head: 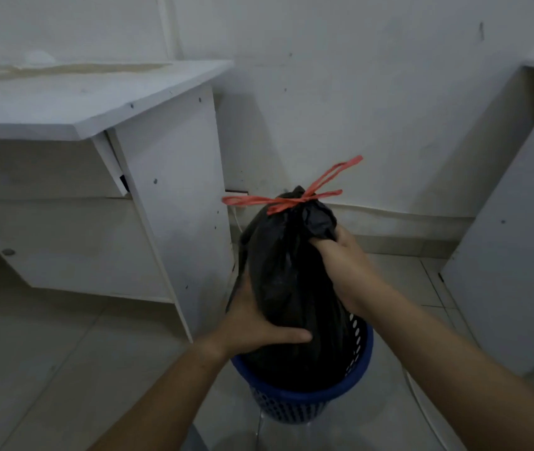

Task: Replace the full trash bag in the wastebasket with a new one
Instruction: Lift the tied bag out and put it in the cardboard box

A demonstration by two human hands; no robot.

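The tiled floor (47, 353) lies open to the near left of your left grip (252, 323). The white wall (373, 92) stands beyond both grips. The desk's surface (63, 102) sits up and left, and its side panel edge (174, 190) is just left of your left grip. A second white panel (513, 255) stands well right of your right grip (340, 265).

Between your grips the black trash bag (291, 271) stands upright, its lower part inside the blue wastebasket (324, 390) below them. Your left grip wraps the bag's side with the thumb across the front. Your right grip clutches bunched plastic under the neck. The red drawstring (294, 200) is knotted just above it.
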